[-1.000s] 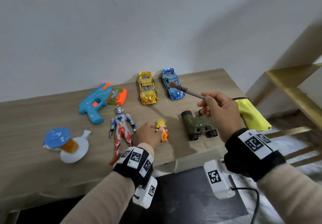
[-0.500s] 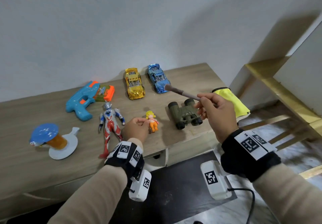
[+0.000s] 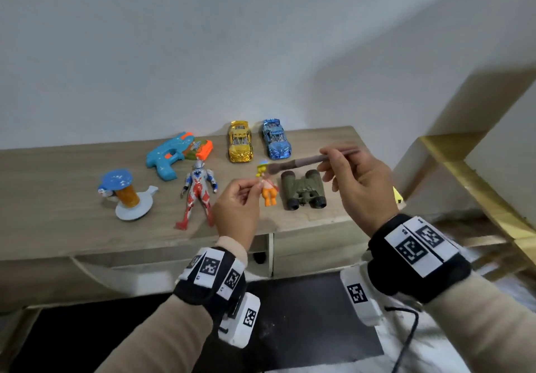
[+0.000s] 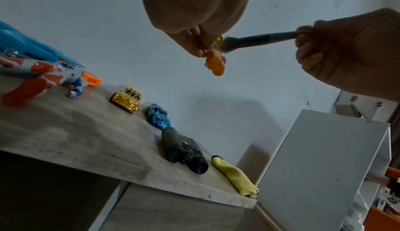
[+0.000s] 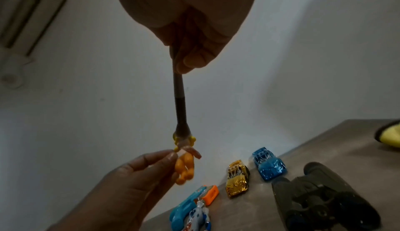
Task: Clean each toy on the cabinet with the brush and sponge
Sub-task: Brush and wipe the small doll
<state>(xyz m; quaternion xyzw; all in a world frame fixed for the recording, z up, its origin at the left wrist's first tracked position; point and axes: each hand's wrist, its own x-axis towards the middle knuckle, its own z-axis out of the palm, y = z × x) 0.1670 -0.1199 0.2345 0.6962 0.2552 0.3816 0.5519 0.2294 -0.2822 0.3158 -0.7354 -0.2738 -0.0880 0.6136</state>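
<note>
My left hand [image 3: 237, 204] [image 4: 195, 46] [image 5: 138, 171] pinches a small orange and yellow figurine [image 3: 268, 191] [image 4: 214, 62] [image 5: 184, 166] by its upper body, lifted above the wooden cabinet [image 3: 58, 227]. My right hand [image 3: 356, 181] [image 4: 337, 55] [image 5: 190, 34] grips a dark brush [image 3: 307, 162] [image 4: 259, 38] [image 5: 179, 101] by the handle. Its bristles touch the figurine's yellow head. The yellow sponge [image 4: 236, 175] [image 5: 389, 135] lies at the cabinet's right end; in the head view my right hand hides nearly all of it.
On the cabinet lie green binoculars [image 3: 303, 190], a gold car [image 3: 240, 142], a blue car [image 3: 276, 139], a blue and orange water gun [image 3: 177, 153], a red and silver hero figure [image 3: 197, 193] and a blue-capped toy on a white base [image 3: 124, 193]. A wooden frame [image 3: 470, 175] stands to the right.
My left hand lifted the small figurine off the cabinet. My right hand swung the brush left until its bristles met the figurine's head. The head view drew back a little.
</note>
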